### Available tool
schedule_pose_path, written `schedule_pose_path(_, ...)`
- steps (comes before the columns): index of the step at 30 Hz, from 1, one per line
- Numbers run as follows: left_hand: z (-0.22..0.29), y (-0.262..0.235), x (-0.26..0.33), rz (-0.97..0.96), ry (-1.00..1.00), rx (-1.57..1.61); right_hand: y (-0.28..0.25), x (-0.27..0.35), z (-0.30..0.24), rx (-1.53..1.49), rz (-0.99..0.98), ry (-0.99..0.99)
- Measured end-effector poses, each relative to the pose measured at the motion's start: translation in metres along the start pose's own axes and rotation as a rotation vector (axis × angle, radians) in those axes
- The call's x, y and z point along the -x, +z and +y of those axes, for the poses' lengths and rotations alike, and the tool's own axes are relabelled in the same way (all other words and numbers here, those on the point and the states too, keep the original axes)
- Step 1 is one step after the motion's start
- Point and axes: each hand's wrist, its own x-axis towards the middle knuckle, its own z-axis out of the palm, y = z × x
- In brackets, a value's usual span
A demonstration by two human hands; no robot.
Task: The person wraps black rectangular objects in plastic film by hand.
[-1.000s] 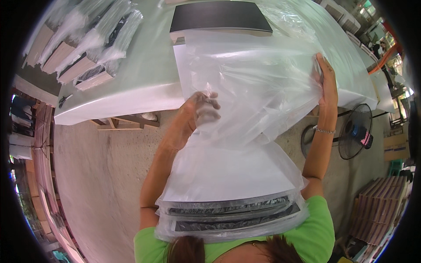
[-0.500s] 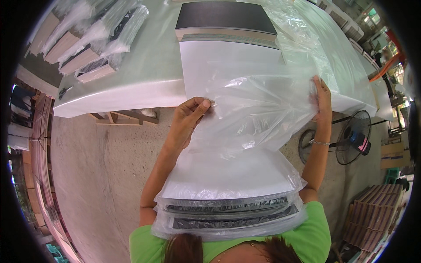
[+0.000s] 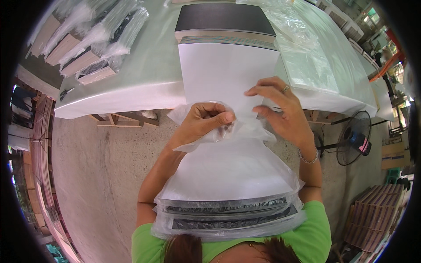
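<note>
In front of my body is a clear plastic bag point(image 3: 241, 177) around a stack with a white top and dark bands along its near edge. Its far end is bunched together, and my left hand point(image 3: 204, 125) pinches the gathered plastic between thumb and bent fingers. My right hand point(image 3: 283, 107), with a ring and a bracelet, hovers just right of the bunched film. Its thumb and fingers are apart, and I see nothing in them. Beyond both hands a white sheet point(image 3: 228, 70) lies on the table's edge, against a thick black-topped stack point(image 3: 223, 19).
The table point(image 3: 144, 65) has a pale glossy cover. Several plastic-wrapped stacks point(image 3: 90, 59) lie at its far left, near scissors point(image 3: 65, 93). Loose clear film point(image 3: 307, 65) covers the right side. A fan point(image 3: 353, 138) stands at the right, above stacked brown boards point(image 3: 372, 215).
The bag's spread-out mouth has been drawn together into a bunch in my left hand. My right hand has let go of its right edge and moved inward to the left.
</note>
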Motion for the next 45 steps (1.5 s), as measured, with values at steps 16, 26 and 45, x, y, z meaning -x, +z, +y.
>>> schedule_pose_path(16,-0.017,-0.017,0.007,0.071,-0.036,0.107,0.028,-0.013,0.009,-0.538,-0.029,-0.356)
schedule_pose_path(26,-0.004,-0.103,0.015,0.665,0.099,-0.619,-0.003,0.007,0.047,-0.531,0.249,0.198)
schedule_pose_path(45,-0.035,-0.097,-0.008,-0.161,-0.208,0.067,0.019,0.04,0.078,-1.96,0.237,0.249)
